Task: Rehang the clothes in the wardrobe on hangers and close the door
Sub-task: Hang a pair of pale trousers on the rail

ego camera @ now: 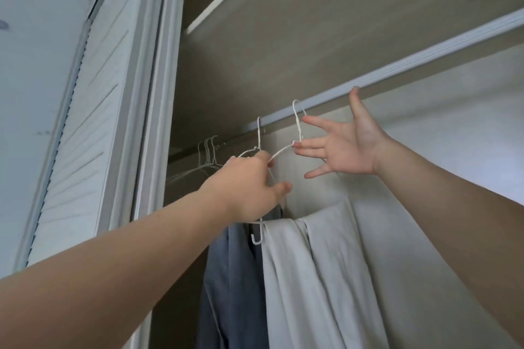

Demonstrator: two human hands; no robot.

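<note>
Two bare hands reach up: the left hand [249,181] curls its fingers round the sloping shoulder of a white wire hanger [297,125], while the right hand [348,147] is spread open, fingertips [297,144] touching the hanger's neck. Its hook stands upright at the rail [397,69], up and right of the left hand, though whether it is seated cannot be told. Below hangs a pale garment [312,278].

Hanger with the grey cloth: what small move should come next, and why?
Probably ease the hanger up so its hook seats over the rail. The left hand grips its shoulder, the open right hand touches its neck, and the hook looks barely on.
</note>
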